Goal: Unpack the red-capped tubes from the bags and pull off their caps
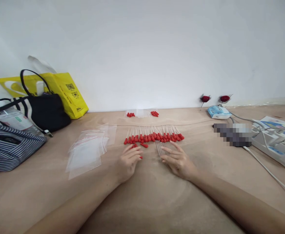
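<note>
A row of several clear droppers with red rubber bulbs [154,136] lies across the tan table [144,201]. My left hand [129,161] rests just below the row's left end, fingers loosely curled over a few red bulbs. My right hand [178,159] lies to the right of it, fingers stretched toward a small bunch of clear tubes [159,149] and touching them. Farther back lie two small clear bags with red bulbs [142,113]. A stack of empty zip bags [90,148] sits left of my left hand.
At the far left stand a striped bag [8,146], a black bag [47,110] and a yellow bag [66,92]. At the right are a tissue pack [218,112], a power strip [276,146] with white cables and two small red flowers [214,98] by the wall.
</note>
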